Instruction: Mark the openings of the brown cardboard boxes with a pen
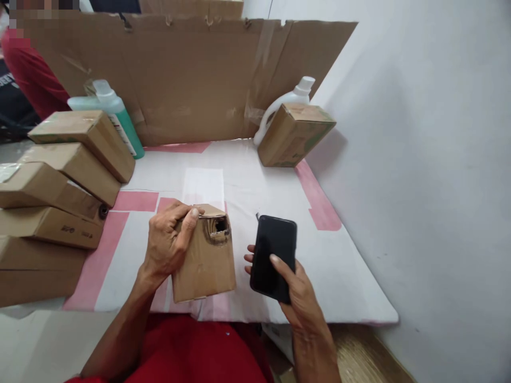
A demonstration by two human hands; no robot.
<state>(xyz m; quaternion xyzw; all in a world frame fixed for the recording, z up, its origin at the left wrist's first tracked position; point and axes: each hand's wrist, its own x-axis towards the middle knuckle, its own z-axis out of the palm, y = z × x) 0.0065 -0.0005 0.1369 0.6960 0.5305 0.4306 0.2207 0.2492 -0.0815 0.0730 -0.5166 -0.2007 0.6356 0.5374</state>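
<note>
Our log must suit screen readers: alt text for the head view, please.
The left hand grips the top of a cardboard box with a dark hole; the right hand holds a phone. More boxes and a green bottle stand at the left of a table, a white jug behind another box at back right.

Worktop [335, 282]: white covering with pink patches
Left boxes [77, 226]: five cardboard ones, in a row from near to far
Green bottle [126, 127]: far left, just beyond the row's farthest box
Far-right box [293, 141]: cardboard, partly hiding a white jug [275, 103]
Cardboard panel [195, 80]: standing along the far edge
Torn-cornered box [203, 271]: near middle; whether its base touches the worktop, cannot tell
</note>
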